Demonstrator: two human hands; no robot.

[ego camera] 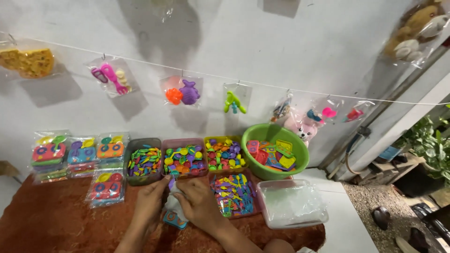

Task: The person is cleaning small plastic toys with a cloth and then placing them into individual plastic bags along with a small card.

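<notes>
My left hand (149,202) and my right hand (200,204) meet over a rust-brown mat (56,220), both gripping a small clear plastic bag (174,202) with a blue toy piece (173,219) at its bottom. A small purple piece shows at the bag's mouth between my fingers. Just beyond my hands stand a dark bin (143,161) of flat coloured pieces, a pink bin (184,159) of round coloured pieces and a yellow bin (224,153) of small toys. To the right of my right hand lies a tray of little spoons and forks (234,193).
A green basin (276,150) of toy plates stands behind a clear box (291,203) of plastic bags. Packed toy sets (75,157) are stacked at left, one more (106,187) nearer me. Bagged toys hang on a string (262,84) along the wall. A plant (433,147) grows at right.
</notes>
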